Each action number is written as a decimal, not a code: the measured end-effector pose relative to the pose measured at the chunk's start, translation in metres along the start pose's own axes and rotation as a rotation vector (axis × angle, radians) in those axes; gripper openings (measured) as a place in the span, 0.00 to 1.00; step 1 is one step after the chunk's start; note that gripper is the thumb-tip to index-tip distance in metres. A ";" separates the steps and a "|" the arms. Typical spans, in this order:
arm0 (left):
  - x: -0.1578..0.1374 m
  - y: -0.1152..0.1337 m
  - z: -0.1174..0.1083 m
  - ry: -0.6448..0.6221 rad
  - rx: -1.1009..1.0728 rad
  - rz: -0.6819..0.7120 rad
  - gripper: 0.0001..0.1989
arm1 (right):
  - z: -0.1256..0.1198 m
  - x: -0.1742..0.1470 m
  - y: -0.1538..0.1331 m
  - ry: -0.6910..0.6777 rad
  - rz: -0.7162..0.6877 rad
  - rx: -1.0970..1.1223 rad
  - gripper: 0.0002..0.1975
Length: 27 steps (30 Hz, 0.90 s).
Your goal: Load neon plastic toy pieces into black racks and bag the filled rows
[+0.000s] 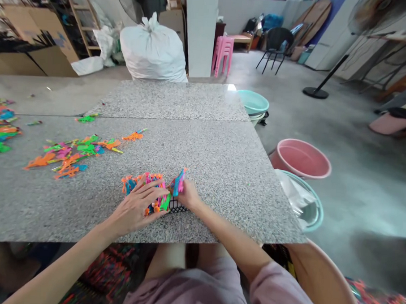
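Note:
A small black plastic basket [177,208] stands near the front edge of the stone table, packed with bright plastic pieces [130,184] in orange, blue, pink and green. My left hand [142,198] lies across these pieces with its fingers stretched out. At the basket's right end, my right hand [189,194] is closed round small blue and pink plastic pieces [179,182], which stand upright. The fingertips of my right hand are partly hidden behind them. A green piece [165,202] leans in the basket between my hands.
Loose plastic pieces [85,147] lie scattered left of the basket, with a larger pile [2,125] at the far left. Beside the table's right edge stand a pink tub [303,158] and a teal-rimmed tub [316,210]. A tied white sack [153,49] stands behind the table.

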<state>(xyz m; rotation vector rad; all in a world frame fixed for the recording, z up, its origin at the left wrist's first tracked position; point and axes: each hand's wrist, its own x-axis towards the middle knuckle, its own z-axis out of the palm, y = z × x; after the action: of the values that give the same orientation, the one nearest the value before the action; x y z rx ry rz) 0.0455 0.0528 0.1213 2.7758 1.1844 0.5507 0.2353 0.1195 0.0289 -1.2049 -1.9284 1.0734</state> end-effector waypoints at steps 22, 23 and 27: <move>-0.014 -0.026 -0.020 0.000 -0.241 -0.148 0.31 | -0.025 0.025 0.026 -0.140 -0.375 -0.278 0.17; -0.021 -0.045 -0.025 0.052 -0.236 -0.272 0.32 | -0.037 0.029 0.038 -0.018 -0.322 -0.335 0.19; -0.055 -0.142 -0.043 0.342 0.062 -0.864 0.28 | -0.068 0.047 0.073 0.290 -0.031 -0.784 0.27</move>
<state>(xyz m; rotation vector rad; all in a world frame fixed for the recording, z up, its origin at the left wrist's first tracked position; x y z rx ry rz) -0.1024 0.1104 0.1164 1.9228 2.2774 0.8786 0.3031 0.2019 0.0019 -1.6063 -2.1737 0.0682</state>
